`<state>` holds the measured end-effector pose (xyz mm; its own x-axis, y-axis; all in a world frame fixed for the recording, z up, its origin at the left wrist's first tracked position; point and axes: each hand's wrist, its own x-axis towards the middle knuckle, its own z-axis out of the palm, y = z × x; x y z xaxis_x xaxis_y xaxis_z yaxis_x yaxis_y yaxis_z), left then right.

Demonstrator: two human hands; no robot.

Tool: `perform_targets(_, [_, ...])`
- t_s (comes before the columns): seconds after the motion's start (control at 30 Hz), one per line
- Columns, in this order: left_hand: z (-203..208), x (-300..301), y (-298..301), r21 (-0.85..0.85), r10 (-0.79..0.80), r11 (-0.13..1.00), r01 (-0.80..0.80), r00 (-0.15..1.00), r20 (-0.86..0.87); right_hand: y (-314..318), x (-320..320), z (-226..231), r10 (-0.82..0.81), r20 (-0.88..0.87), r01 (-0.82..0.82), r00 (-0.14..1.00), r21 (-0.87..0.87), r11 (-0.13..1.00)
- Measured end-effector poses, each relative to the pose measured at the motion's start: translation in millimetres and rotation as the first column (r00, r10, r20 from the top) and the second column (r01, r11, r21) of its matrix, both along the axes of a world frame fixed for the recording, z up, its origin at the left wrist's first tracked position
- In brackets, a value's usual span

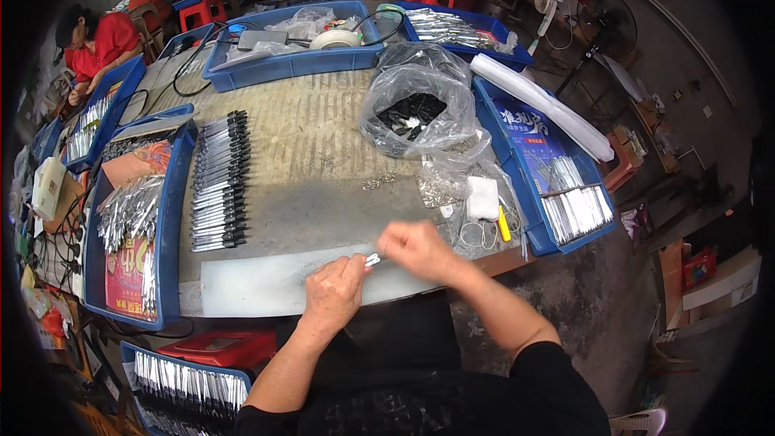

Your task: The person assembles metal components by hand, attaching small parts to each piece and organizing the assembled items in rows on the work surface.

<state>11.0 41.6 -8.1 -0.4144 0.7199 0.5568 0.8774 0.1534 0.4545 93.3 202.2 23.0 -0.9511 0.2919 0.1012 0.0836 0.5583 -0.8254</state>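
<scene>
My left hand point(335, 289) is closed, with a small silver-white metal piece point(372, 259) pinched between thumb and fingers. The piece sticks out toward my right hand point(416, 250), which is held close beside it with curled fingers. Whatever the right fingers may hold is hidden. Both hands are over a pale, translucent sheet point(258, 281) along the table's near edge. To the left lies a long row of silver pen-like tools point(219, 182) with black ends. Tiny metal parts point(379, 180) are scattered on the table beyond my hands.
A clear plastic bag point(387, 81) with black contents stands beyond my right hand. Blue trays point(171, 258) of metal pieces flank the table; another blue tray point(274, 73) stands at the back. A white block point(483, 198) and yellow-handled tool point(504, 224) lie right. A person point(113, 40) sits far left.
</scene>
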Motion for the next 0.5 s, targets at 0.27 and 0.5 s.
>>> perform_targets(0.27, [-11,-5,1,-0.124,0.005,0.992,-0.012,0.999,-0.053,164,-98,1,-0.184,-0.129,0.225,0.974,0.56,0.797])
perform_targets(0.5, [-11,-4,0,-0.144,0.003,0.99,-0.011,0.999,-0.054,178,-125,-22,-0.134,0.272,-0.105,0.953,0.709,0.697])
